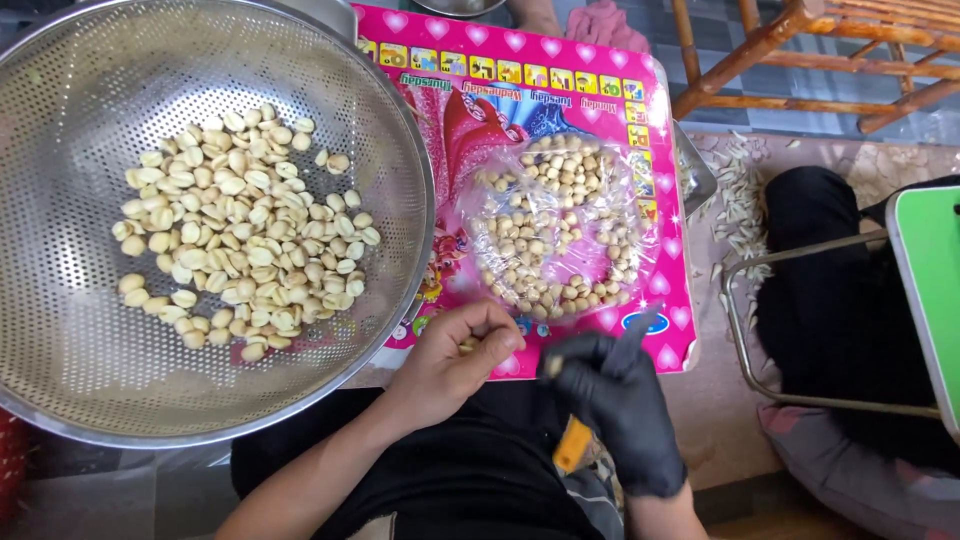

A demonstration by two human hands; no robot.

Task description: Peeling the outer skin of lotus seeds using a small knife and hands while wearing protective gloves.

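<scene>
Head view
Left hand (455,355): bare, curled around one pale seed (468,346).
Right hand (610,400): black glove, closed on a small knife (575,440).
Metal colander (80,330): full of peeled seeds (240,240).
Clear bag (560,225): round unpeeled seeds on the pink tabletop (670,330).

The big metal strainer (90,330) blocks the whole left side, its rim just beside the left hand (455,360). Ahead, the clear bag of seeds (560,225) sits on the pink board (660,340). There may be a thin free strip between bag and strainer. Right, a metal chair frame (745,340) stands in the way.
</scene>
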